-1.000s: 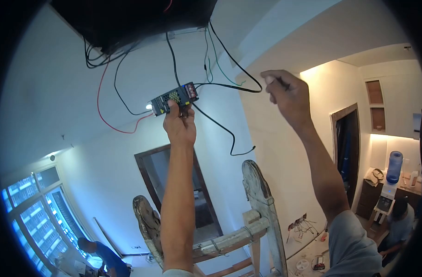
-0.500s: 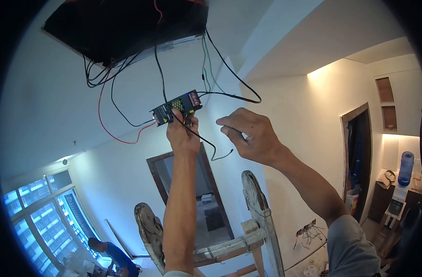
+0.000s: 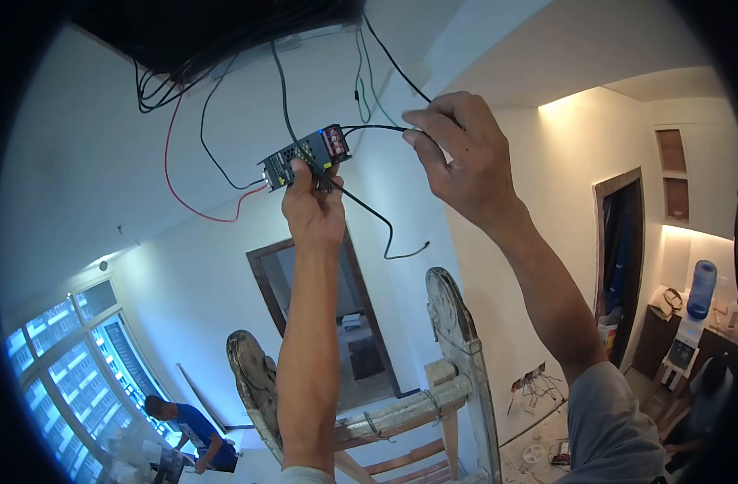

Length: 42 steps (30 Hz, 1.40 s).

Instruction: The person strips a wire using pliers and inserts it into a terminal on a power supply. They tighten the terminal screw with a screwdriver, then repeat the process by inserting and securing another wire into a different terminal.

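My left hand (image 3: 314,210) is closed around a black perforated LED power supply (image 3: 319,146), thumb on its near side. The supply is tilted, with reddish terminals and a small blue light at its right end. My right hand (image 3: 470,157) is closed, thumb and fingertips pinching the black cable (image 3: 375,127) that runs from that end. A red wire (image 3: 169,153) and a thin black wire (image 3: 204,141) meet the supply's left end. Another black cable (image 3: 282,89) hangs from the ceiling, crosses the supply and ends loose below my hands.
Above is a dark ceiling opening (image 3: 216,28) with black cables and green wires (image 3: 361,81) hanging from it. A worn wooden ladder (image 3: 454,323) stands below me. One person in blue (image 3: 193,427) works by the windows at lower left; another person (image 3: 708,403) is at lower right.
My right hand has moved up and onto the black cable at the supply's right end. My left hand and the supply have shifted slightly up in view.
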Motion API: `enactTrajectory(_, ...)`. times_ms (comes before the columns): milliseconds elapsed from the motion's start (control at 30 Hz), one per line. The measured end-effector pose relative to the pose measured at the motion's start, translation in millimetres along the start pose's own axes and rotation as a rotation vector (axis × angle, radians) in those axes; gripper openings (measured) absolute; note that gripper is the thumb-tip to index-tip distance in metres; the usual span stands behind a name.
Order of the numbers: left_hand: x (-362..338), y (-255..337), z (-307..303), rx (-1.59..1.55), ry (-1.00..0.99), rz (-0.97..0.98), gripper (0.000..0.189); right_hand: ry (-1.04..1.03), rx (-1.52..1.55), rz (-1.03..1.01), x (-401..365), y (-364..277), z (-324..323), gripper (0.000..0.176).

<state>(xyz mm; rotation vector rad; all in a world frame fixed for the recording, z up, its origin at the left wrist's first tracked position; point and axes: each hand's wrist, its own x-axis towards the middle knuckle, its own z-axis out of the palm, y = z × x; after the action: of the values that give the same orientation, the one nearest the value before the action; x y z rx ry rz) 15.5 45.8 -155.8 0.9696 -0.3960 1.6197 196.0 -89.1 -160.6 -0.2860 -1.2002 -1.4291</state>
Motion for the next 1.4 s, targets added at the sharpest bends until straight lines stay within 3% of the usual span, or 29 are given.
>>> enactTrajectory(367, -2.8, -6.6, 14.6, -0.113, -0.040, -0.067, 0.025, -0.212, -0.074, 0.198, -22.8, 6.2, -0.3, 0.010)
enactTrajectory(467, 2.8, -9.2, 7.7, -0.096, -0.045, -0.057, 0.026, -0.164, 0.020, 0.259, -24.8, 8.5, -8.6, 0.011)
enactTrajectory(533, 5.3, -10.1, 4.7, -0.112, -0.024, -0.048, 0.026, 0.031, -0.034, 0.198, -21.4, -0.6, -20.2, 0.014)
enactTrajectory(567, 6.6, -9.8, 2.8, -0.123, -0.004, -0.035, 0.026, 0.025, -0.033, 0.192, -24.0, -9.6, -22.9, 0.014)
enactTrajectory(633, 7.4, -6.9, 1.7, -0.136, -0.016, -0.030, 0.027, -0.021, 0.245, 0.287, -34.9, -31.4, -24.9, 0.016)
enactTrajectory(700, 8.3, -4.3, 0.9, -0.143, -0.024, -0.032, 0.028, -0.316, 0.267, 0.374, -46.9, -36.3, -11.9, 0.007)
enactTrajectory(800, 7.1, -0.3, 3.2, -0.148, -0.085, -0.014, 0.034, -0.505, 0.350, 0.541, -54.0, -22.5, 30.0, 0.014)
enactTrajectory(833, 6.3, 0.2, 4.2, -0.146, -0.086, -0.016, 0.034, -0.513, 0.557, 0.829, -50.9, -16.7, 44.7, 0.022)
enactTrajectory(867, 5.4, 1.3, 5.3, -0.157, -0.078, -0.010, 0.034, -0.510, 0.768, 1.114, -46.9, -12.1, 59.1, 0.031)
enactTrajectory(900, 5.3, 2.7, 5.7, -0.166, -0.070, -0.002, 0.035, -0.506, 0.772, 1.113, -43.5, -9.0, 73.2, 0.031)
enactTrajectory(967, 3.9, 6.0, 5.3, -0.152, -0.071, 0.000, 0.034, -0.133, 1.195, 1.485, -34.7, -1.9, 99.4, 0.039)
enactTrajectory(1000, 3.3, 7.5, 5.3, -0.142, -0.070, -0.001, 0.033, -0.081, 1.279, 1.522, -28.9, 1.2, 109.6, 0.045)
enactTrajectory(1133, 8.4, 9.3, 3.3, -0.157, 0.004, 0.002, 0.033, 0.159, 1.459, 1.471, -20.3, 0.5, 131.1, 0.029)
enactTrajectory(1400, 25.1, 13.0, 0.7, -0.160, -0.035, -0.023, 0.031, 0.129, 1.565, 1.370, -15.3, 14.0, 139.4, 0.036)
